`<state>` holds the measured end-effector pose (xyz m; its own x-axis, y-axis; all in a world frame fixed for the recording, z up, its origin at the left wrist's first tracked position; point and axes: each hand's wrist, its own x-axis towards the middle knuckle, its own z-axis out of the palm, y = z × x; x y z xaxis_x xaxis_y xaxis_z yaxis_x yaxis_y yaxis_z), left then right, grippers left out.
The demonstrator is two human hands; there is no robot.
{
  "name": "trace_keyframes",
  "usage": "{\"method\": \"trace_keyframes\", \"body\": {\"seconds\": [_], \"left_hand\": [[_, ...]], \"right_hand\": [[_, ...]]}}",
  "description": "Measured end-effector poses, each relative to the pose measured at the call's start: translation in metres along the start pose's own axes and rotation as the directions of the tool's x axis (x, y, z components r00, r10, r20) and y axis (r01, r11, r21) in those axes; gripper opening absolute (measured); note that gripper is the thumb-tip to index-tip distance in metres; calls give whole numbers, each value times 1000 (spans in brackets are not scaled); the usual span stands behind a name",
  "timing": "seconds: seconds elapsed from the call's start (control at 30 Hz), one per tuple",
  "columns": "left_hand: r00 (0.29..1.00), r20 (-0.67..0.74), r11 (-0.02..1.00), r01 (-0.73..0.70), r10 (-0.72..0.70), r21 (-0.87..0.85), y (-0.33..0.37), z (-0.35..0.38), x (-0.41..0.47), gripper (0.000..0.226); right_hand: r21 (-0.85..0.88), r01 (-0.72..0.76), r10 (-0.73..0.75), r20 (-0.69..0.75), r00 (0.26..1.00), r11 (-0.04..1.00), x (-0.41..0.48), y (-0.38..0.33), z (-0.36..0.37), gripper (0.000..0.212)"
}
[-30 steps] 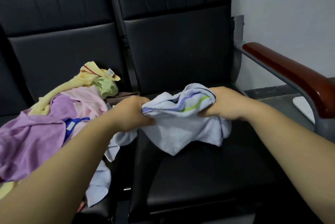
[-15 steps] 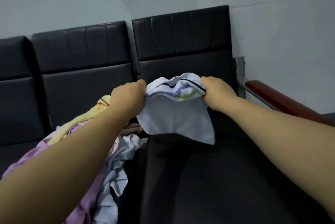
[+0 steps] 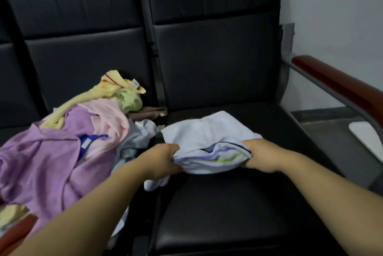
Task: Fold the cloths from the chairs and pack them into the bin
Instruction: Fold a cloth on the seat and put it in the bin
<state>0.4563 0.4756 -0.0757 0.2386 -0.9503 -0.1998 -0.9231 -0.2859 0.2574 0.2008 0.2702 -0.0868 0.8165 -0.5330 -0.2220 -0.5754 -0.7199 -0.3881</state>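
A pale blue cloth (image 3: 205,137) with blue, green and dark stripes along its near edge lies spread on the right black chair seat (image 3: 228,210). My left hand (image 3: 163,162) grips its near left corner. My right hand (image 3: 263,155) grips its near right corner. On the left chair seat sits a heap of loose cloths (image 3: 62,141): purple, pink, yellow, green and pale grey ones. No bin shows in this view.
The black chair backs (image 3: 215,58) rise behind the seats. A red-brown wooden armrest (image 3: 339,85) on a grey metal bar runs along the right side. A white object (image 3: 366,137) lies on the grey floor beyond it. Another red-brown armrest end (image 3: 16,233) shows at the lower left.
Both hands held the striped cloth up in the air half a second ago. They have since come down and toward me, and the cloth now lies on the right seat.
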Motion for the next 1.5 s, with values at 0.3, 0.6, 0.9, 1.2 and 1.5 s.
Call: {"method": "trace_keyframes", "body": {"seconds": [0.3,0.6,0.9,1.2,1.5], "left_hand": [[994,-104,973,-9,-16,-232,-2,14,9,42],[906,417,874,261,-75,-409,-6,4,-10,42],[956,203,920,266,-212,-289,-26,9,-1,35],[971,-115,970,191,-209,-149,-1,27,16,34],[993,21,980,122,-120,-160,-11,23,24,20]], "right_hand": [[196,-138,127,67,990,971,0,-2,-11,41],[163,-323,212,477,853,932,-4,-19,-4,39],[194,-192,199,-17,980,962,4,-14,-18,9],[226,-184,195,-26,981,957,50,-22,-2,28],[461,-152,165,14,986,874,59,-6,-14,26]]}}
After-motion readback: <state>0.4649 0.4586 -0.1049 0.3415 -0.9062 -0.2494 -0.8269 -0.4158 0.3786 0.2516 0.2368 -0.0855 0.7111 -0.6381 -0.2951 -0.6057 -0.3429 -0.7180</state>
